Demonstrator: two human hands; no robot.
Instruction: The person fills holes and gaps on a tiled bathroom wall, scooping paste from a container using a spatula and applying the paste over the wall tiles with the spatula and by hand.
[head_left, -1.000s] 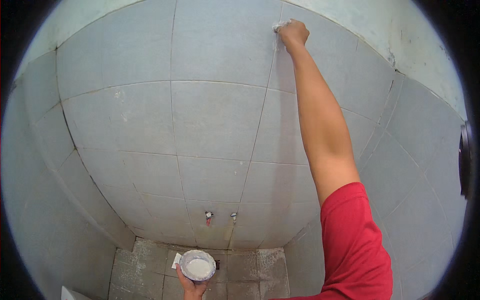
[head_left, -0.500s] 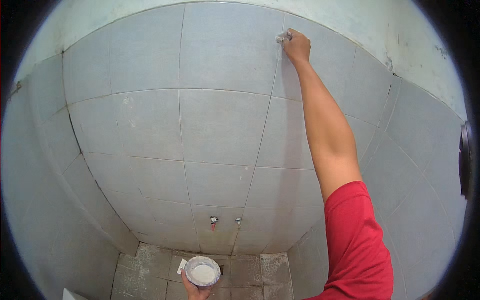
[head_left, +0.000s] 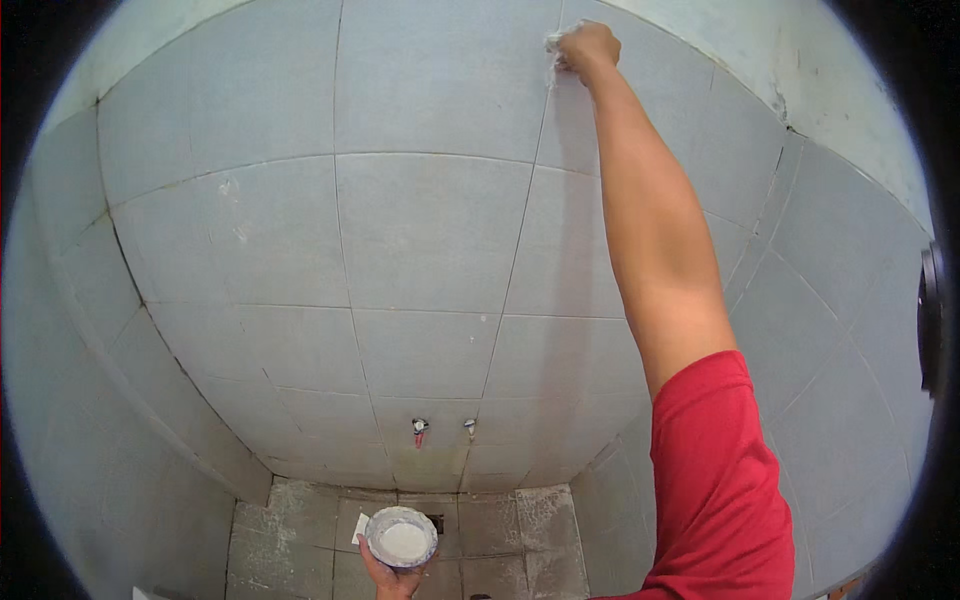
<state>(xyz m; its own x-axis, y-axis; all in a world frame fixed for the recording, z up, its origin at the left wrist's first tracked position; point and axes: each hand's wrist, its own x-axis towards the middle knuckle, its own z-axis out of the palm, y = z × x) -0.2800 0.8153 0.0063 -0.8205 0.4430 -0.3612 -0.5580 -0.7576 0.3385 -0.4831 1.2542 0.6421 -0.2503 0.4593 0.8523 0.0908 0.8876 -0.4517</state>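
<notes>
Low in the head view, my left hand (head_left: 388, 578) holds a round bowl (head_left: 375, 550) from beneath and its left side. White paste (head_left: 404, 541) lies in the bowl. My right arm reaches far up, and my right hand (head_left: 594, 46) is closed against the tiled wall (head_left: 430, 230), at the upright joint between two tiles near the top. From its fingers pokes a pale, whitish thing (head_left: 556, 42), too small and smeared to name. White smears mark the joint around it.
Two small taps, one with a red part (head_left: 420, 430) and another (head_left: 470, 428), stick out low on the wall. Below lies a stained tile floor (head_left: 300, 520) with a dark square opening (head_left: 436, 523). A white flat piece (head_left: 360, 527) shows beside the bowl. Side walls flank me.
The view has shifted a little, and wall and taps appear slightly higher and further left. My right hand has turned at the joint, where more white shows. The left still holds the bowl.
</notes>
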